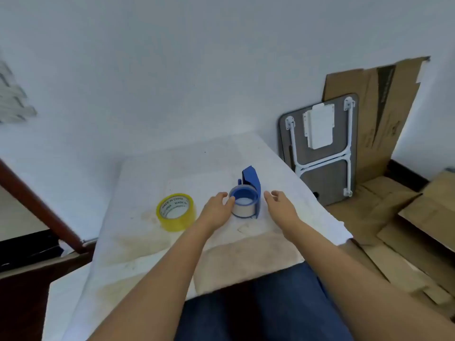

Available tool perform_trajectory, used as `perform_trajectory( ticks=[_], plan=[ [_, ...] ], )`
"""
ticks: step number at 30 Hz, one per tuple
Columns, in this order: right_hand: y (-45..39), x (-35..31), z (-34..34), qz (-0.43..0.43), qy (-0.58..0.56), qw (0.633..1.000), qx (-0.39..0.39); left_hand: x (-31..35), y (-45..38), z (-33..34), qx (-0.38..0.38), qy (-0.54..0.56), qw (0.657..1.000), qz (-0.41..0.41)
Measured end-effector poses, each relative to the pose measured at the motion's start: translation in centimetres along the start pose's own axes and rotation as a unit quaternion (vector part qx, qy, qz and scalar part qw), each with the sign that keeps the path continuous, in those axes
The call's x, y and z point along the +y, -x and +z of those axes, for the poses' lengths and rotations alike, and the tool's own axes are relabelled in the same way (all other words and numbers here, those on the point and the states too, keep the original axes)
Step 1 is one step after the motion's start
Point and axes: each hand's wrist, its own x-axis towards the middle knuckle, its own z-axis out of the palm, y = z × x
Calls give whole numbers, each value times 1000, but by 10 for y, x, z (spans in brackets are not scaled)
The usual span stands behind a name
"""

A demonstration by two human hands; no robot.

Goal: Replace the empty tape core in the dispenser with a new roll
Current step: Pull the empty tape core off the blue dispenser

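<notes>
Left hand (pixel 216 207) at blue dispenser (pixel 248 195) — right hand (pixel 278 205) beside.

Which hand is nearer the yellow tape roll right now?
Left. The left hand sits between the yellow tape roll and the blue dispenser, touching the dispenser's core; the right hand is beyond the dispenser.

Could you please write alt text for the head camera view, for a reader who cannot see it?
A person's left hand touches the pale empty core seated in a blue tape dispenser on a white-covered table, while the right hand hovers open beside it. A new yellow tape roll lies to the left.
</notes>
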Motion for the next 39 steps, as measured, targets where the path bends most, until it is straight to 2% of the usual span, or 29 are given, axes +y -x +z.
perform_trajectory(
  ticks=[3, 8, 13, 21, 24, 27, 31, 34, 39],
  plan=[
    [-8, 3, 0, 5, -2, 1000, 17, -1, -3, 8, 2, 45, 999, -15],
    [-21, -1, 7, -39, 50, 998, 26, 2, -10, 18, 16, 84, 996, -18],
    [-34, -4, 16, -52, 72, 996, 1, -2, -15, 17, 4, 113, 994, -6],
    [-24, 12, 22, -83, -88, 992, -33, -10, 12, 14, 14, 155, 988, 1],
    [-18, 13, 25, -62, -156, 985, -31, -16, 25, 16, 32, 160, 986, 30],
    [-15, 11, 29, -20, -228, 971, -67, -20, 29, 17, 22, 165, 985, 49],
    [-11, 5, 32, 3, -230, 969, -96, -23, 21, 5, 8, 132, 990, 58],
    [-8, 2, 32, 19, -256, 961, -106, -25, 20, -4, 1, 153, 987, 53],
    [-3, -6, 35, 17, -258, 956, -135, -27, 21, -8, 59, 168, 983, 49]
  ],
)
